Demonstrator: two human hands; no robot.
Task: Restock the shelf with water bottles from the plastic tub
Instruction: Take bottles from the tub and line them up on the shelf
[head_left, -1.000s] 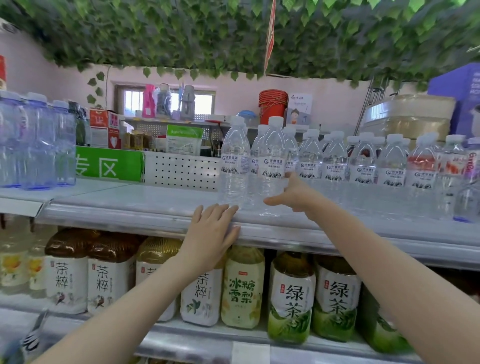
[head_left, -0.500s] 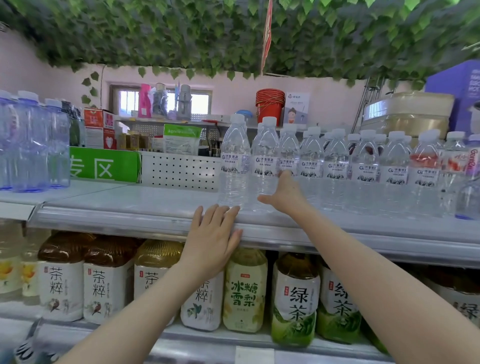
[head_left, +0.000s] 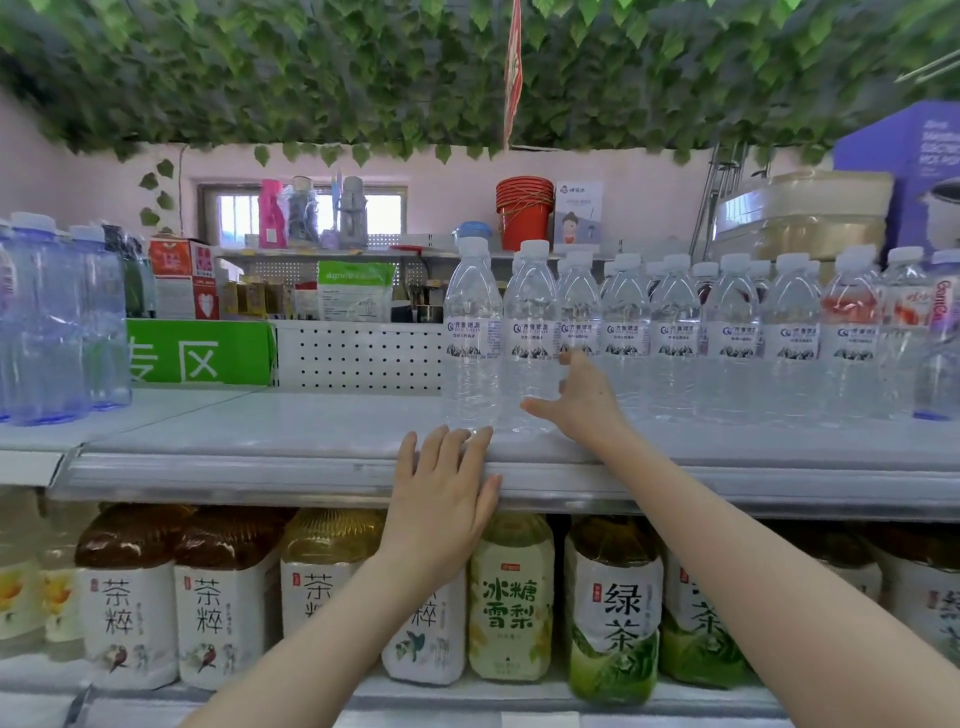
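Hands unclenched: left hand (head_left: 441, 499) flat on shelf (head_left: 249, 441), right hand (head_left: 584, 402) touching water bottle (head_left: 531, 312).

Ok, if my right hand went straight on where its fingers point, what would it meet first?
Probably the third water bottle from the left, just beyond the fingertips of the right hand; whether they already touch it is unclear.

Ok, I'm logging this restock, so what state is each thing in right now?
left hand: open, fingers flat on the shelf edge.
right hand: open, fingers spread beside the front water bottles; contact unclear.
water bottles: upright, capped, in rows.
blue bottles: upright, capped.
tea bottles: upright, tops hidden behind the shelf edge.
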